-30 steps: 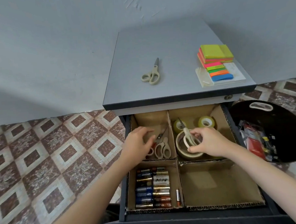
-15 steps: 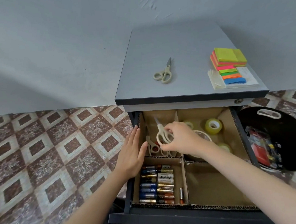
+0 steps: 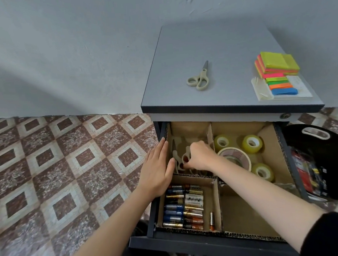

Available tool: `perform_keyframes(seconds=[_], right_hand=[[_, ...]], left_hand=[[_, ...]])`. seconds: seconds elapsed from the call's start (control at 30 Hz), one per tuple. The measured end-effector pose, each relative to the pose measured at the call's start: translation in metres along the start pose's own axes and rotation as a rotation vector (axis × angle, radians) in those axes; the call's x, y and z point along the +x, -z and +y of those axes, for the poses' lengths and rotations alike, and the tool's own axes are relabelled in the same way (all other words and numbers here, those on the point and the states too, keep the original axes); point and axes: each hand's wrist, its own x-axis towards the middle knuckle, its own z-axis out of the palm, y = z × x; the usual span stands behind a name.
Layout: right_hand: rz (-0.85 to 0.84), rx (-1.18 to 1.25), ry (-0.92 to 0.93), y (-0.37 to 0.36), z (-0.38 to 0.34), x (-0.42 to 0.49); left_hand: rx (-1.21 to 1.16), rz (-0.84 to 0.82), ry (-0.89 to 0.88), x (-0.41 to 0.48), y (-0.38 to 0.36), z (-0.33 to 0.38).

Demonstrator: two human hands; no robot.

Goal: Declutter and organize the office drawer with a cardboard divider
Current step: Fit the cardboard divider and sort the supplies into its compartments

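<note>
The open drawer (image 3: 192,244) holds a cardboard divider (image 3: 217,200) with four compartments. My right hand (image 3: 200,155) reaches into the back left compartment and grips the handles of beige scissors (image 3: 184,159), among other scissors lying there. My left hand (image 3: 159,168) rests flat, fingers straight, against the drawer's left wall. Several batteries (image 3: 182,207) fill the front left compartment. Tape rolls (image 3: 252,143) and a large masking tape roll (image 3: 236,157) sit in the back right compartment. The front right compartment (image 3: 248,212) holds nothing visible.
On the cabinet top (image 3: 218,44) lie one more pair of beige scissors (image 3: 199,79) and a stack of coloured sticky notes (image 3: 276,74). A black bag (image 3: 326,156) with packaged items stands on the tiled floor at the right.
My right hand carried the beige scissors from the tape compartment leftwards and lowered them into the back left compartment. My left hand moved out to the drawer's left wall. The camera shifted left.
</note>
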Motion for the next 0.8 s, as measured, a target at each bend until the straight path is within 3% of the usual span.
perform_keyframes(seconds=[0.17,0.4,0.6,0.8], right_hand=[[0.081,0.093,0.008,0.005,0.004,-0.003],[0.354,0.273,0.035,0.033,0.034,-0.035],[0.493,0.359,-0.005,0.063,0.071,-0.069],[0.564,0.460,-0.053,0.072,0.092,-0.080]], left_hand=[[0.008,0.007,-0.001,0.001,-0.002,-0.003],[0.054,0.039,-0.005,-0.003,0.001,0.000],[-0.096,0.261,0.009,0.003,0.006,0.017],[-0.200,0.469,-0.145,0.046,0.037,0.066]])
